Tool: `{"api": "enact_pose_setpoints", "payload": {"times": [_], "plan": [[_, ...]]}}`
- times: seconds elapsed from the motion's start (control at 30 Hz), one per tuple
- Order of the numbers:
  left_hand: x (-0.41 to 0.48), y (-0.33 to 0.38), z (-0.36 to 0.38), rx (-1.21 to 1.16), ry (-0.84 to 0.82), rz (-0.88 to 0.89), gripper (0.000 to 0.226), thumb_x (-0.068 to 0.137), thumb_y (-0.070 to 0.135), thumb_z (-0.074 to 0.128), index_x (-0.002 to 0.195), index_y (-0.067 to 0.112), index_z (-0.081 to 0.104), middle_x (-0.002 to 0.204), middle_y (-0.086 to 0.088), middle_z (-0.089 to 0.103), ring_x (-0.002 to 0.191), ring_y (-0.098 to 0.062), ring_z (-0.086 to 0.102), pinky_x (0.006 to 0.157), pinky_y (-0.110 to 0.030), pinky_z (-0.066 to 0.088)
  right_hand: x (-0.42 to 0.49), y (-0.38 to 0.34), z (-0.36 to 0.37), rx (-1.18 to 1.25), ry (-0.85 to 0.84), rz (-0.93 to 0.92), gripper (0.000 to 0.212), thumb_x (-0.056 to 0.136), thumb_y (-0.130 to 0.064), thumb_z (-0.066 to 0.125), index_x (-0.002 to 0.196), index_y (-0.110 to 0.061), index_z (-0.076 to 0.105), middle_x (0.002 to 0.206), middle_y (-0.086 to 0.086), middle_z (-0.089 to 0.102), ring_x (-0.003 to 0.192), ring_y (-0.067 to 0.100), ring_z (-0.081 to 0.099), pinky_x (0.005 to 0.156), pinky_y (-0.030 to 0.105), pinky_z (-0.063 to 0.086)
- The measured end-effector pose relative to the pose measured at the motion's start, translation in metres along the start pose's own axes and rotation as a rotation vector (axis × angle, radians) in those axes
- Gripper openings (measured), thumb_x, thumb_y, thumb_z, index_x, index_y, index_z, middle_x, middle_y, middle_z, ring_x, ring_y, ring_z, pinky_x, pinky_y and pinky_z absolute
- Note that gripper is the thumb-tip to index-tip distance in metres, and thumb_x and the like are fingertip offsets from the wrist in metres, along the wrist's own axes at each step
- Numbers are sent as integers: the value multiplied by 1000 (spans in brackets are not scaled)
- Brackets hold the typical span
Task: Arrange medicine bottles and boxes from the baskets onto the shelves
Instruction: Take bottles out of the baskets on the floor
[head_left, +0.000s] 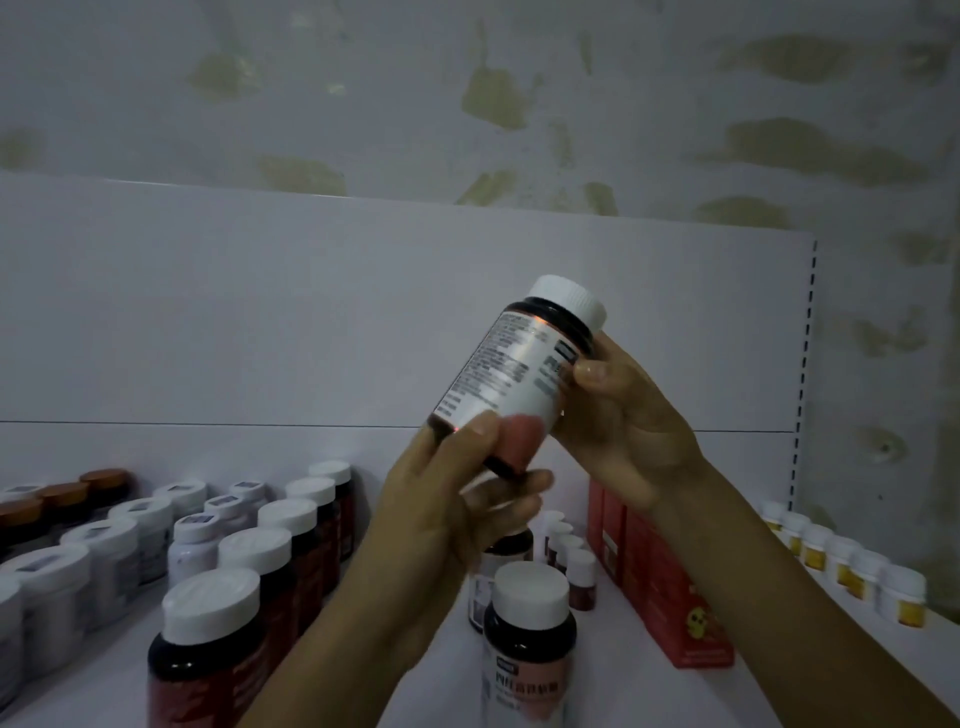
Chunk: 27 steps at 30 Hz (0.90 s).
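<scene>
While tilted, bottle (511, 371) between both hands.

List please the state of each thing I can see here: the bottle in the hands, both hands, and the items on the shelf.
Held bottle: capped, tilted, lifted above the shelf.
Left hand: closed on the bottle's base.
Right hand: closed on the bottle's upper side.
Shelf bottles: upright, capped, in rows.
Front bottle: upright, capped.
Red boxes: standing, closed.
Small yellow-label bottles: upright, lined up.

Bottle (511, 374) label print too blurred to read; left fingers (480, 431) hide its base; six-o'clock bottles (205, 654) cut off by edge
</scene>
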<state>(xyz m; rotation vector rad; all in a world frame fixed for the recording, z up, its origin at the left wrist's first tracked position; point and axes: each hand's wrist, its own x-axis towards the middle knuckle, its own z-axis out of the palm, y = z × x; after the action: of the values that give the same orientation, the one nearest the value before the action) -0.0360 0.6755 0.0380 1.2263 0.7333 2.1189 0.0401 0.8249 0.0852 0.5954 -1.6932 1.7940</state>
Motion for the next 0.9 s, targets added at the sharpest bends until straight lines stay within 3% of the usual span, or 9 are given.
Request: {"api": "enact_pose_setpoints", "payload": {"times": [0.13, 0.2, 0.3, 0.4, 0.5, 0.57, 0.7, 0.83, 0.9], "plan": [[6, -3, -13, 862, 121, 586, 66, 73, 11, 80, 123, 39, 47, 118, 26, 53, 106, -4, 58, 68, -15, 53, 0, -1, -10, 23, 77, 2, 80, 64, -34, 85, 132, -14, 50, 111, 7, 64, 99, 20, 63, 79, 36, 54], [10, -4, -24, 1135, 77, 780, 70, 72, 10, 74, 129, 35, 43, 130, 17, 47, 114, -7, 52, 73, -17, 53, 0, -2, -13, 27, 114, -3, 81, 63, -39, 86, 132, -14, 53, 118, 9, 63, 99, 20, 64, 77, 36, 55], [16, -4, -28, 1382, 87, 898, 78, 69, 2, 77, 133, 26, 40, 138, 0, 41, 122, -16, 46, 81, -34, 55, 1, -4, -15, 8, 138, 1, 67, 62, -42, 85, 122, -19, 63, 122, 10, 61, 102, 22, 62, 77, 36, 55], [15, -8, -30, 1340, 77, 885, 78, 71, 12, 77, 135, 27, 37, 141, 1, 39, 126, -15, 43, 87, -36, 53, 1, -5, -15, -23, 145, -17, 61, 63, -42, 85, 117, -18, 65, 120, 11, 62, 101, 22, 62, 75, 34, 55], [9, -8, -24, 887, 76, 600, 82, 67, 35, 78, 136, 41, 34, 134, 21, 41, 120, -6, 51, 81, -19, 52, 2, -6, -14, -57, 133, -36, 57, 67, -39, 82, 117, -17, 65, 116, 10, 63, 99, 20, 63, 74, 33, 55], [12, -11, -23, 679, 95, 468, 81, 69, 22, 83, 131, 46, 38, 126, 24, 48, 106, -5, 60, 72, -19, 54, 5, -8, -11, -85, 130, -30, 51, 69, -34, 81, 115, -18, 65, 114, 8, 64, 98, 19, 63, 74, 32, 55], [20, -13, -30, 735, 128, 473, 80, 72, -2, 76, 125, 44, 39, 119, 28, 50, 102, -2, 60, 70, -22, 55, 17, -15, -5, -181, 138, 19, 31, 81, -17, 60, 112, -19, 61, 104, 4, 64, 93, 18, 59, 73, 29, 54], [18, -22, -44, 792, 184, 349, 98, 73, 14, 77, 143, 45, 16, 141, 16, 39, 118, -2, 52, 85, -17, 50, 29, -12, -3, -317, 171, 18, 33, 78, -12, 59, 110, -16, 61, 95, 0, 65, 84, 11, 63, 72, 27, 54], [10, -30, -48, 814, 257, 325, 90, 75, 30, 70, 146, 41, 14, 149, 15, 31, 126, 0, 43, 89, -11, 41, 37, -8, -9, -389, 252, 0, 27, 81, -9, 63, 107, -17, 62, 95, -1, 65, 82, 9, 64, 73, 28, 54]]}}
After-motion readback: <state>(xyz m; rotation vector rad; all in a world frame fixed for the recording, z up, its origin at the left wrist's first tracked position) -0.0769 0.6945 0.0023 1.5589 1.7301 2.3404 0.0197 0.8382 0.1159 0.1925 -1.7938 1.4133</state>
